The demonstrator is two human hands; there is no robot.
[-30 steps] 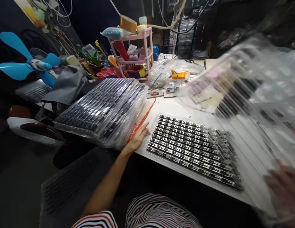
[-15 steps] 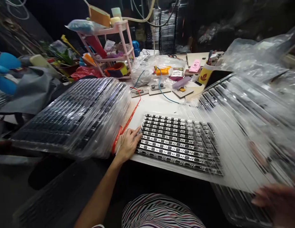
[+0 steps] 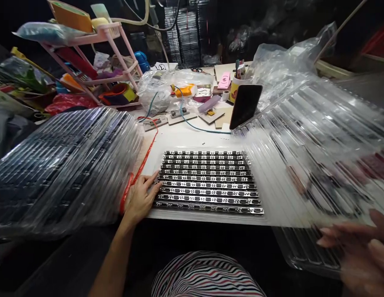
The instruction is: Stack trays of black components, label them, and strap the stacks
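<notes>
Rows of metal connector strips point(image 3: 207, 181) lie flat on the white table point(image 3: 192, 138) in front of me. My left hand point(image 3: 141, 198) rests at their left edge, fingers spread against the nearest strips. My right hand point(image 3: 356, 247), blurred at the lower right, grips the near edge of a clear ribbed plastic tray point(image 3: 309, 165) that hangs tilted over the right side of the table. A stack of clear trays filled with dark strips point(image 3: 65, 165) sits at my left, with a red band point(image 3: 139, 169) along its side.
A black phone point(image 3: 245, 106) stands propped behind the strips. Small boards with a blue cable point(image 3: 182, 115), a pink shelf rack point(image 3: 102, 57) full of clutter, crumpled plastic bags point(image 3: 285, 57) and a yellow cup point(image 3: 235, 88) crowd the back. Stacked trays point(image 3: 186, 33) stand in the dark background.
The view has swung right. The clear tray in my right hand has moved right and lower, uncovering the strips. My left hand has stayed at the strips' left edge.
</notes>
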